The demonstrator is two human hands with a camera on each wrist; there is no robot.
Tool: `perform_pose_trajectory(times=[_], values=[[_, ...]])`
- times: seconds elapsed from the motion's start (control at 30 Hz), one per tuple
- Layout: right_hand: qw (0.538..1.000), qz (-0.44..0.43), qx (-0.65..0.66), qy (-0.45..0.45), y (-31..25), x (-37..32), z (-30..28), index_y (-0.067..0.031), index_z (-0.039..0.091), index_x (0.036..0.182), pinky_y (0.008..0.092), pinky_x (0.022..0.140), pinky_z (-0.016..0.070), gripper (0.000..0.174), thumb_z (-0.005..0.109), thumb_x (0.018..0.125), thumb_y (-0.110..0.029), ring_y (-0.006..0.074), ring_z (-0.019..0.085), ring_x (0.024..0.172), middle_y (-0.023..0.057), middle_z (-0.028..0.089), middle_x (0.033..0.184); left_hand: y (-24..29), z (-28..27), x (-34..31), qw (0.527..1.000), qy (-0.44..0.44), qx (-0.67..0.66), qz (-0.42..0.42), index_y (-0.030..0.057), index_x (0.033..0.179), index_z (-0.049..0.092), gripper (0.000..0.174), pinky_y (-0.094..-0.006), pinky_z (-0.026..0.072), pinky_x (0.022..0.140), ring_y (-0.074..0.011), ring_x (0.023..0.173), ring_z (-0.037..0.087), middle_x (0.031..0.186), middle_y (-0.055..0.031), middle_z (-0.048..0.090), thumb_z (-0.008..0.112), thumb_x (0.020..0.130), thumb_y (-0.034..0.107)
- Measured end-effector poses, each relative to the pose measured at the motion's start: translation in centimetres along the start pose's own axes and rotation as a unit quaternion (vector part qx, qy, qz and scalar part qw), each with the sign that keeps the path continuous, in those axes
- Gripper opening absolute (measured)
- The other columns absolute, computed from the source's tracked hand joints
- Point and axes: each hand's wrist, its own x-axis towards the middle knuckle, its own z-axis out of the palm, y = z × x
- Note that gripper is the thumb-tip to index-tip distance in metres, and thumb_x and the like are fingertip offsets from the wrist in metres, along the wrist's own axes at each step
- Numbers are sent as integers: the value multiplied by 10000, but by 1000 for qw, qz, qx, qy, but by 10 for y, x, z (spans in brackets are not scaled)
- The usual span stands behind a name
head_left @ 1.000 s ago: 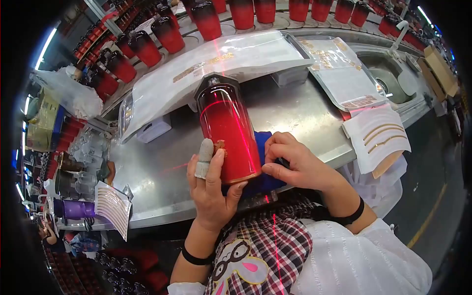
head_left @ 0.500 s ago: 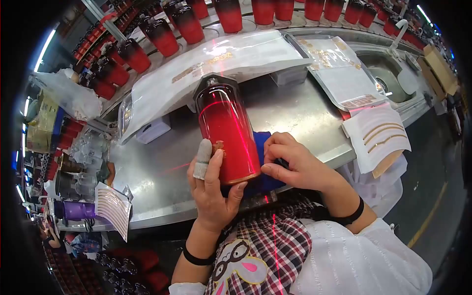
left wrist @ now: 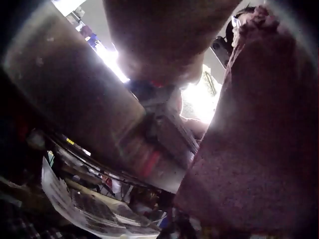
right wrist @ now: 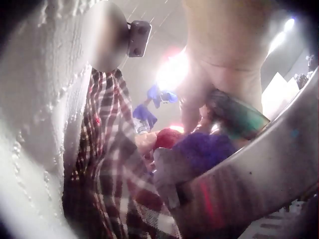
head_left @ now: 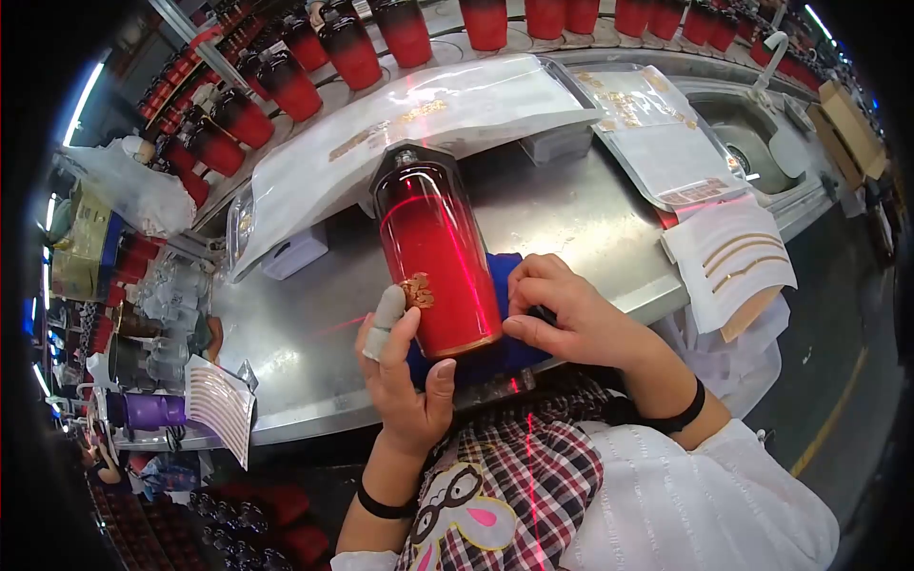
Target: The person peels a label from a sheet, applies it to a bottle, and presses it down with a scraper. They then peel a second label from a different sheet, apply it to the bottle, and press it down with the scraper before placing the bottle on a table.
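A glossy red bottle (head_left: 443, 257), fading to black at its shoulder, lies tilted with its neck away from me, on a blue cloth (head_left: 505, 266). On its lower left side sits a small gold ornament-shaped decal (head_left: 419, 290). My left hand (head_left: 405, 381) has its index and middle fingers, one wearing a grey finger cot (head_left: 384, 324), extended to the decal's edge; the thumb stands apart, near the bottle's base. Beside the base, my right hand (head_left: 566, 309) curls its fingers around a dark piece with a greenish end (right wrist: 239, 117), mostly hidden by the hand.
Behind the bottle stands a tray covered with a white sheet (head_left: 505, 95) carrying gold decals. Another decal tray (head_left: 657, 143) and a sink (head_left: 752, 143) are at the right. Red-black bottles (head_left: 400, 33) line a conveyor at the back. A decal sheet (head_left: 219, 404) hangs at the left edge.
My left hand has drawn slightly down and left, its thumb moving off the bottle's base, and the gold decal now shows more fully. The bottle has shifted slightly left. Conveyor bottles have moved right.
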Motion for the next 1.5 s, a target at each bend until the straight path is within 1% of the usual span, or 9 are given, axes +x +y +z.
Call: perform_pose_trajectory(times=[0.2, 0.3, 0.4, 0.6, 0.9, 1.1, 1.2, 1.3, 1.5], values=[[1000, 1, 11, 5, 1, -1, 1, -47, 639, 895, 403, 926, 420, 191, 719, 858, -216, 312, 486, 1041, 121, 543, 1010, 14, 6, 17, 995, -28, 95, 7, -29, 1391, 436, 653, -535, 295, 1121, -414, 1349, 420, 1387, -254, 511, 663, 921, 364], [1000, -26, 1, 4, 0, -2, 0, -49, 629, 889, 404, 932, 418, 202, 734, 845, -214, 311, 484, 1044, 117, 540, 1011, -3, 4, 15, 991, -51, 111, 44, -31, 1418, 395, 738, -546, 274, 1137, -415, 1385, 391, 1419, -268, 468, 687, 895, 399], [998, -58, -10, 14, -6, -1, 1, -48, 611, 875, 406, 934, 417, 219, 758, 822, -202, 314, 482, 1045, 115, 534, 1013, -6, 7, 4, 998, -50, 20, -36, -37, 1437, 370, 790, -549, 266, 1142, -436, 1372, 398, 1444, -279, 431, 681, 889, 440], [996, -79, -35, 28, -9, 4, 8, -46, 587, 855, 412, 931, 416, 246, 779, 799, -187, 321, 481, 1044, 115, 529, 1013, 0, 1, 11, 991, -34, -114, -58, -52, 1451, 344, 798, -474, 295, 1138, -388, 1372, 402, 1483, -268, 384, 647, 921, 462], [995, -82, -41, 30, -8, 4, 9, -45, 577, 847, 411, 924, 420, 252, 777, 801, -191, 321, 480, 1041, 116, 523, 1006, 4, 8, 11, 974, -10, -197, -114, -74, 1446, 336, 686, -428, 270, 1153, -346, 1392, 367, 1507, -258, 346, 580, 984, 371], [995, -85, -42, 26, -5, 4, 10, -60, 558, 823, 381, 937, 402, 281, 806, 756, -174, 284, 478, 1049, 100, 519, 1052, 3, 9, 9, 960, -6, -244, -137, -67, 1455, 325, 707, -429, 246, 1164, -347, 1414, 341, 1515, -257, 338, 618, 965, 350], [994, -99, -45, 34, -4, 3, 10, -56, 547, 841, 407, 926, 417, 282, 801, 749, -139, 315, 481, 1046, 107, 523, 1024, 9, 4, 14, 984, -34, -144, -98, -61, 1461, 319, 747, -445, 248, 1167, -370, 1419, 333, 1518, -265, 328, 642, 946, 373], [991, -109, -53, 55, -3, 3, 12, -56, 541, 846, 423, 924, 425, 290, 801, 733, -113, 336, 486, 1049, 111, 525, 1012, 14, 5, 17, 998, -49, 38, -18, -64, 1460, 319, 788, -468, 254, 1165, -396, 1409, 351, 1501, -275, 356, 659, 927, 405], [979, -158, -82, 95, -10, 6, 13, -70, 541, 848, 436, 937, 423, 306, 811, 708, -97, 351, 491, 1057, 115, 522, 1024, -2, 7, 6, 997, -36, -33, -59, -78, 1466, 308, 834, -452, 347, 1118, -414, 1354, 437, 1462, -282, 419, 702, 898, 388]])
